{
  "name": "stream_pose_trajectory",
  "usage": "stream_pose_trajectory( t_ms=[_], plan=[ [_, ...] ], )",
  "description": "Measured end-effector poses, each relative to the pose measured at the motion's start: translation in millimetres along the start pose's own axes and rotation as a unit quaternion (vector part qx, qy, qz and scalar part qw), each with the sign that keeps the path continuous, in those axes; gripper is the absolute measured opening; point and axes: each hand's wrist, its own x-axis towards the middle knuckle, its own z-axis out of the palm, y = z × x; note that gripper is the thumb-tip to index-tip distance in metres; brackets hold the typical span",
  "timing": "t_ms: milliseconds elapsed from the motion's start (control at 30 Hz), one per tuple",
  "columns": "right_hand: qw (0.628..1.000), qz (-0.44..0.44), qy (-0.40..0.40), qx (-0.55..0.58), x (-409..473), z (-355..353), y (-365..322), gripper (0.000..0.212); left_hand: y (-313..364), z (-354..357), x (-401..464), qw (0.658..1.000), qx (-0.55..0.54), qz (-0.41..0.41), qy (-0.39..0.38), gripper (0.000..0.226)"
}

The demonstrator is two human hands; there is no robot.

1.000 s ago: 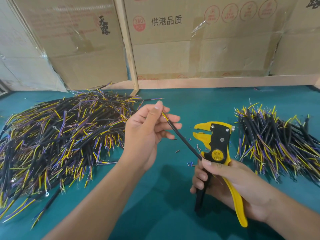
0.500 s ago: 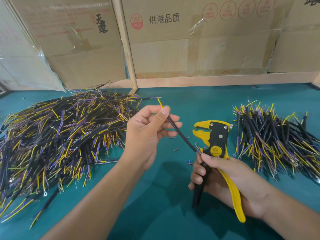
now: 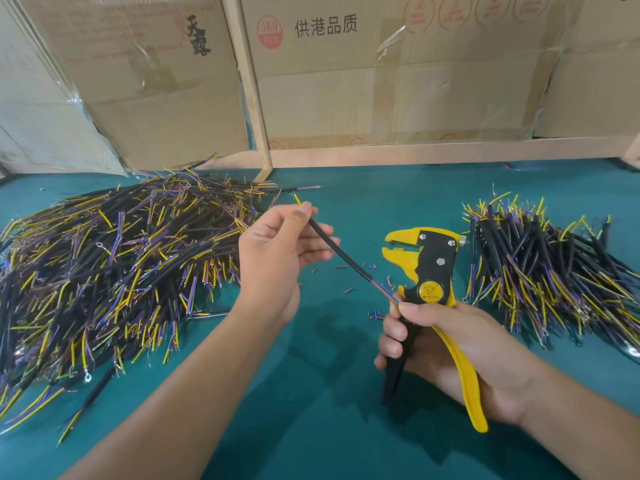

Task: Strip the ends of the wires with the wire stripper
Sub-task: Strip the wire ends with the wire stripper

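Observation:
A black-sheathed wire [image 3: 341,256] runs slantwise between my hands, with thin yellow and purple cores at both ends. My left hand [image 3: 277,258] pinches its upper end between thumb and fingers. My right hand [image 3: 446,348] grips the yellow and black wire stripper [image 3: 429,271] by its handles, and its thumb and forefinger also pinch the wire's lower cores. The stripper's yellow jaws point left and up, apart from the wire.
A big heap of wires [image 3: 114,271] lies on the green table [image 3: 311,410] at the left. A smaller pile of wires [image 3: 547,268] lies at the right. Bits of stripped insulation [image 3: 375,313] are scattered between them. Cardboard boxes [image 3: 381,81] stand along the back.
My left hand has slid the wire up and leftward, so more of its lower cores show above my right thumb. The stripper stays in my right hand.

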Motion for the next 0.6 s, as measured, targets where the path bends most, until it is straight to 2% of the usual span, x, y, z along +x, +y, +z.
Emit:
stream_pose_trajectory(
  t_ms=[233, 600],
  plan=[
    [1.0, -0.016, -0.013, -0.018, 0.2, -2.7, 0.7, 0.007, -1.8, -5.0, 5.2, 0.999, -0.013, -0.01, 0.042, 0.019],
    [0.997, -0.046, -0.039, -0.051, 0.2, -5.4, 2.0, 0.025, -3.4, -10.2, 9.7, 0.997, -0.036, -0.028, 0.069, 0.017]
  ],
)
